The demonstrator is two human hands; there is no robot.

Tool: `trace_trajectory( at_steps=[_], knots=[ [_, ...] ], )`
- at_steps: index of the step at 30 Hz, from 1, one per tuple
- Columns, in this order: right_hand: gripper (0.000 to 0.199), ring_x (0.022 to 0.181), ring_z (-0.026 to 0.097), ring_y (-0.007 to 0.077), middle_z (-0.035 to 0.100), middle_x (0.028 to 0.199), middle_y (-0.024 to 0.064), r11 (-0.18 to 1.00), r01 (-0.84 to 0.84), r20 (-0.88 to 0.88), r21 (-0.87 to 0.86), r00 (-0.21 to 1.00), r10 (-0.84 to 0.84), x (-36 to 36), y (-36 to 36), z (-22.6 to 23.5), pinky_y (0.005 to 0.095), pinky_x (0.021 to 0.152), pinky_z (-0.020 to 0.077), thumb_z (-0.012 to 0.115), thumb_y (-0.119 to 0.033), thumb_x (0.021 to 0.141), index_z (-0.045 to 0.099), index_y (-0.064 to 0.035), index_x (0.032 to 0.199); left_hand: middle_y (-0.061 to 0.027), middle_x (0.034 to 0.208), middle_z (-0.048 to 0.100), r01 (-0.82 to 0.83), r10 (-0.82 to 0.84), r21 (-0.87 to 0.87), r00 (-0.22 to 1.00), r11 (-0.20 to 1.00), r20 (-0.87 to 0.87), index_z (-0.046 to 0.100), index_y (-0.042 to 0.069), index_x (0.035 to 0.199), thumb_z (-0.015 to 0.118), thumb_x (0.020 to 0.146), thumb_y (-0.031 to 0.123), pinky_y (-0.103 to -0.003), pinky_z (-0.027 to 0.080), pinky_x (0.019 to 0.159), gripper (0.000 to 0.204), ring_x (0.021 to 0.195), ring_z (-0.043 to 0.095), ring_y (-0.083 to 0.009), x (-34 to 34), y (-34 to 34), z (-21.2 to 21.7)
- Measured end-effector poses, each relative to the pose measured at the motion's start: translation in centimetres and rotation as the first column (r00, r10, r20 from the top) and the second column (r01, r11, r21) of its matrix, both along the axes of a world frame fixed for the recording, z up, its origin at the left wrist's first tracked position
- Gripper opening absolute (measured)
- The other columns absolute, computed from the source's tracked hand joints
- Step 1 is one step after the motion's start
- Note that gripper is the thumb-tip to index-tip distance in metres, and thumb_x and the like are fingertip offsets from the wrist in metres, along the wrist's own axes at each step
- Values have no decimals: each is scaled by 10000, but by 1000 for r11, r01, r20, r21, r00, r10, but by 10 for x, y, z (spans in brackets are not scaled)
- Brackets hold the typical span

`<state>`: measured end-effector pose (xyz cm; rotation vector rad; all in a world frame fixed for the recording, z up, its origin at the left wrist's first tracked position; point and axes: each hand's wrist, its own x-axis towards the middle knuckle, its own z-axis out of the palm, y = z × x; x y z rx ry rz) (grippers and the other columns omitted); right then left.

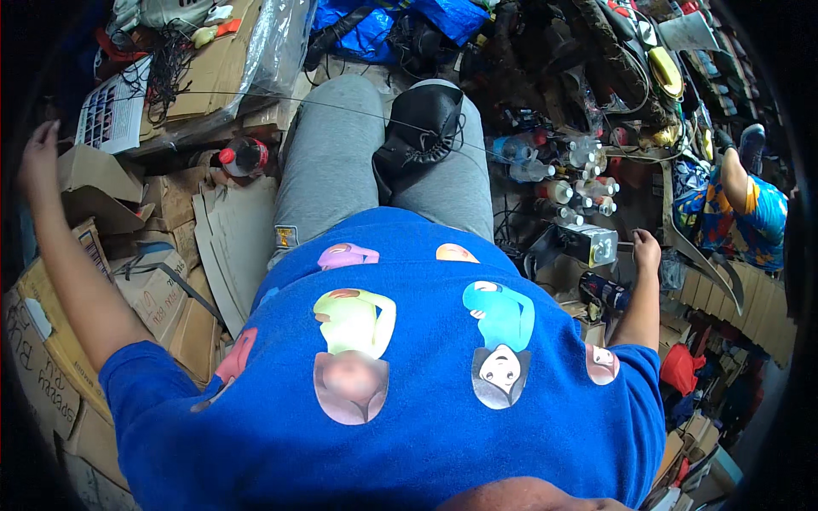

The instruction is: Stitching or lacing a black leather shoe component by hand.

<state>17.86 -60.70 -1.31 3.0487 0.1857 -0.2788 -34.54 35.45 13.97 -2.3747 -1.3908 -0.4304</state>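
A black shoe (422,119) lies across my lap, with loose loops of dark cord at its edge. A thin dark thread (336,111) stretches from the shoe toward the far left. My left arm reaches out wide, and my left hand (39,157) is closed at the thread's side; the last stretch of thread is too fine to follow. Out to the right, my right hand (646,249) is closed, fingertips together, beside a clear-fronted box (594,245). Whatever it grips is too small to make out.
Cardboard boxes (153,294) and a red-capped bottle (243,158) crowd my left. Several small bottles (584,183) stand at my right, near a curved metal blade (703,255). A blue plastic sheet (452,19) lies ahead. Another person's leg (734,180) shows at far right.
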Motion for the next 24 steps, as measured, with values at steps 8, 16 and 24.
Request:
trace_trajectory(
  at_steps=[8, 16, 24],
  knots=[
    [530, 875, 515, 81, 591, 991, 26, 610, 57, -451, 790, 728, 516, -120, 296, 8, 243, 772, 432, 656, -221, 850, 466, -183, 1344, -116, 1208, 586, 845, -658, -520, 464, 127, 593, 592, 64, 1178, 598, 812, 76, -343, 409, 977, 367, 1121, 550, -261, 201, -339, -125],
    [275, 624, 414, 62, 464, 678, -55, 502, 108, -432, 858, 679, 594, -115, 324, -6, 234, 564, 341, 631, -311, 864, 548, -91, 722, -83, 665, 543, 724, -495, -674, 645, 150, 583, 590, 18, 840, 613, 853, 217, -301, 427, 611, 200, 644, 509, -127, 197, -321, -138],
    [205, 628, 441, 105, 442, 682, -34, 542, 294, -503, 788, 814, 290, -81, 254, -3, 237, 609, 378, 566, -198, 900, 639, -61, 1033, -12, 876, 645, 639, 240, -758, 721, 133, 650, 664, 15, 979, 591, 885, 206, -236, 447, 706, 225, 745, 556, -102, 136, -242, -147]
  ],
)
